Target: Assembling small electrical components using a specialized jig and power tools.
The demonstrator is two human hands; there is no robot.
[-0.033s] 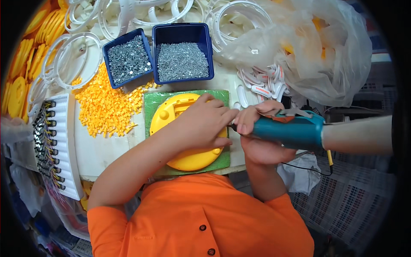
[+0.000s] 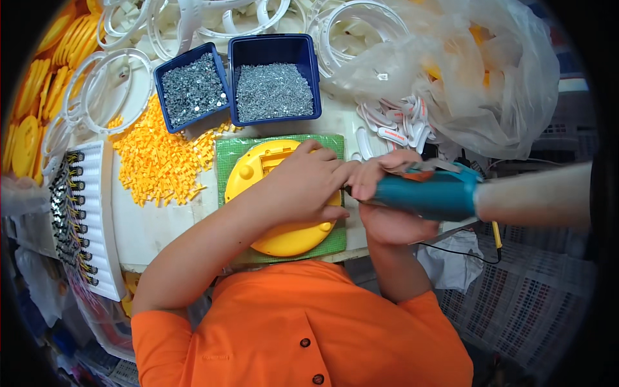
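Observation:
A round yellow plastic housing (image 2: 295, 240) with a rectangular recess lies on a green mat (image 2: 229, 151) in front of me. My left hand (image 2: 303, 180) bears down across its right part, fingers bent over it and gripping it. My right hand (image 2: 387, 213) is closed around a teal electric screwdriver (image 2: 422, 195) with a pale rear part, which slants in from the right. The screwdriver's dark tip points at the housing's right side, close to my left fingers. Those fingers hide where the tip ends, and any screw there.
Two blue bins (image 2: 274, 42) of small metal parts stand beyond the mat. Small yellow pieces (image 2: 158, 161) are heaped at left, beside a white foam tray (image 2: 106, 219). White rings (image 2: 116, 90), curved white pieces (image 2: 393, 126) and a clear plastic bag (image 2: 503, 84) line the far side.
The screwdriver and my right hand have shifted slightly left and toward the housing; the tool's rear is blurred. My left hand stays on the housing.

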